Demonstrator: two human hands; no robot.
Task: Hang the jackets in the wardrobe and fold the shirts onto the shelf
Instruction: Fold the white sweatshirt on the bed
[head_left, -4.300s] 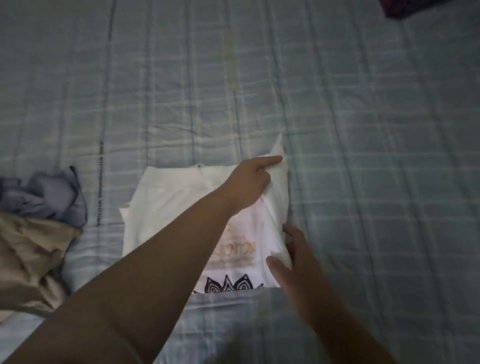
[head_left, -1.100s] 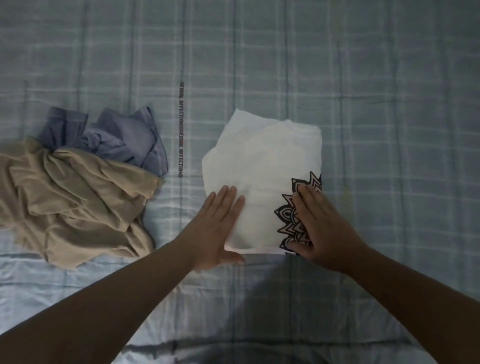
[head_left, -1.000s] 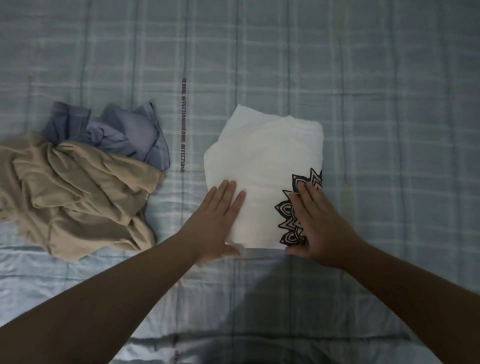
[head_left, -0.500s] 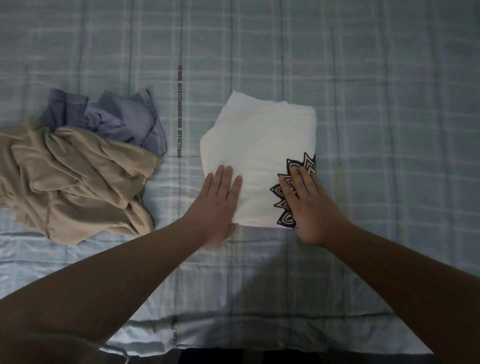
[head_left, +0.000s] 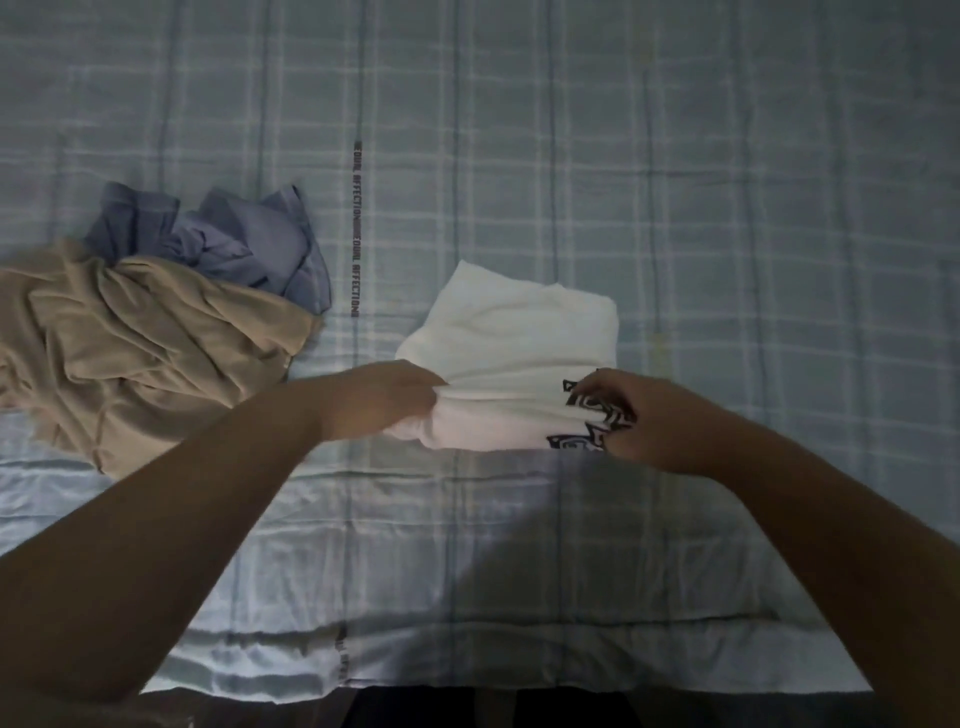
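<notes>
A folded white shirt with a black printed pattern lies on the bed in the middle of the view. My left hand grips its near left edge, fingers curled round the fabric. My right hand pinches its near right edge at the black print. The near edge of the shirt is lifted off the sheet between both hands.
A crumpled beige garment lies at the left on the blue checked bedsheet, with a blue-grey garment bunched behind it. The bed's near edge runs along the bottom, with dark floor below.
Both hands pressed flat on the folded shirt before. Now their fingers have curled round its near edge and raised that edge.
</notes>
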